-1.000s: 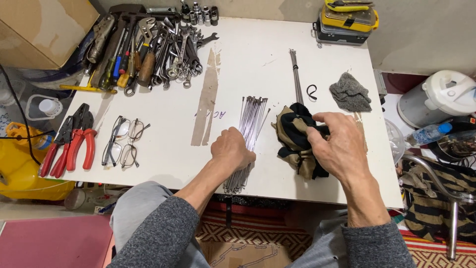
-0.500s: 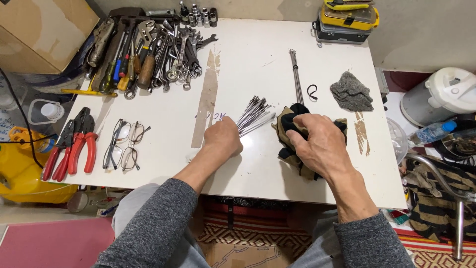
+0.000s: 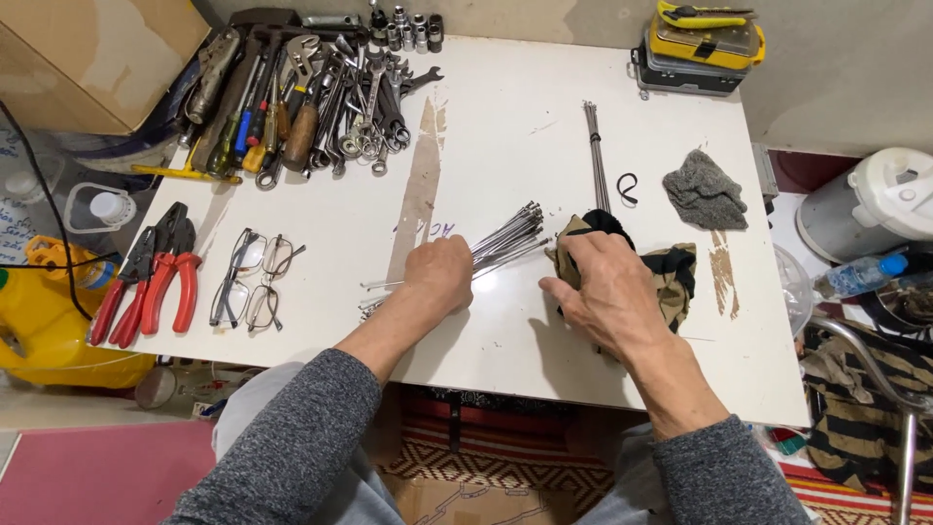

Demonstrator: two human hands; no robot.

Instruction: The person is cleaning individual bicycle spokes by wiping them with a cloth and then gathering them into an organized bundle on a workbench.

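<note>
While I watch through the head camera, both forearms in grey knit sleeves reach forward over a white table (image 3: 505, 117). My view shows the left hand (image 3: 439, 275) knuckles-up, fingers curled shut around a bundle of thin metal spokes (image 3: 505, 238) — the bundle lies slanted, its far ends fanning up and to the right, its near ends poking out to the left of the fist. The wrist is bent slightly, with the forearm running back toward the lower left.

Just to the right, the right hand (image 3: 607, 287) lies palm-down on a crumpled tan and black cloth (image 3: 671, 272), fingers spread and pressing on the fabric; I cannot tell whether they pinch it. The cloth sits beside the spread spoke tips, close to touching them.

Farther back on the table, a second small bunch of spokes (image 3: 595, 156) lies straight, with a black rubber band (image 3: 627, 188) beside it and a grey rag (image 3: 705, 190) farther right. At the far left is a heap of wrenches and screwdrivers (image 3: 311, 97); nearer, red-handled pliers (image 3: 160, 282) and two pairs of eyeglasses (image 3: 253, 277) — all well apart from the hands. A yellow and black case (image 3: 700, 39) sits at the far right corner.
</note>
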